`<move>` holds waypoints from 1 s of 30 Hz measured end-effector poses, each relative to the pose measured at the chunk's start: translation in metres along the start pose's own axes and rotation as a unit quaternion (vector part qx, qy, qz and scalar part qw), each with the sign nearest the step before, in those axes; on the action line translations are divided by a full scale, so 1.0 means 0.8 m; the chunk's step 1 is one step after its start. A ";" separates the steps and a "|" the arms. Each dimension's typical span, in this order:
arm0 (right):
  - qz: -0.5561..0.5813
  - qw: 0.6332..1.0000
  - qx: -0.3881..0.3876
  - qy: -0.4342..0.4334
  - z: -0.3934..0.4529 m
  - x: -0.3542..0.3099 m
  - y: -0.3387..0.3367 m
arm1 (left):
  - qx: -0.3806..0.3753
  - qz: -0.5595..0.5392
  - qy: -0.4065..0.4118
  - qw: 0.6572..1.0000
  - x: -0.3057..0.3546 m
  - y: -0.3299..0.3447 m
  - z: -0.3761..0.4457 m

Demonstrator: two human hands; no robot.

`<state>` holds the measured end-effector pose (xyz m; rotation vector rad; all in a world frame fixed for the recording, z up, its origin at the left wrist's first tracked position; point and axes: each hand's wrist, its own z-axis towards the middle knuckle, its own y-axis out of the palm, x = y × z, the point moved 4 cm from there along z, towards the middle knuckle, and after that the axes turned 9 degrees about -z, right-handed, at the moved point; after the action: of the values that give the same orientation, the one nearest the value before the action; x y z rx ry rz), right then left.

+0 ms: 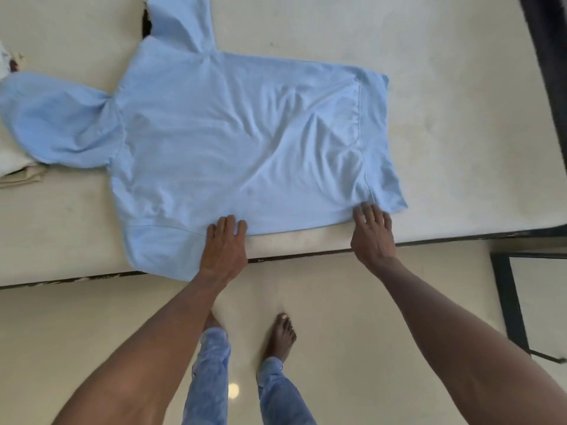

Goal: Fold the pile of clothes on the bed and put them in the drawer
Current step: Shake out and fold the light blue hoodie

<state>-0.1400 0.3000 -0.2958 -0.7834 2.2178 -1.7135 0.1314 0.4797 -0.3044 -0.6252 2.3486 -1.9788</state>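
From the head camera, a light blue hoodie (239, 142) lies spread flat on the bed (445, 118), its hood (58, 118) to the left, one sleeve (184, 23) reaching toward the top edge, and its hem (380, 142) to the right. Both arms stretch forward from the bottom of the picture, nearly straight. The left hand (224, 243) lies palm down on the near edge of the hoodie, fingers straight and close together, pressing the cloth flat and gripping nothing. The right hand (372, 231) rests palm down at the near corner by the hem, fingers straight and slightly spread, fingertips touching the cloth. More folded cloth (18, 170) lies partly under the hood at the left edge. Bare feet (282, 332) stand on the pale floor (368, 302).
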 end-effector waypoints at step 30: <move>-0.057 0.993 0.097 0.020 -0.022 0.088 0.038 | -0.011 0.092 -0.064 0.994 -0.042 -0.001 -0.005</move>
<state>-0.2153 0.2814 -0.3101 -0.8491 2.0255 -1.9785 0.1615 0.4939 -0.3108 -0.5002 2.2657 -1.7821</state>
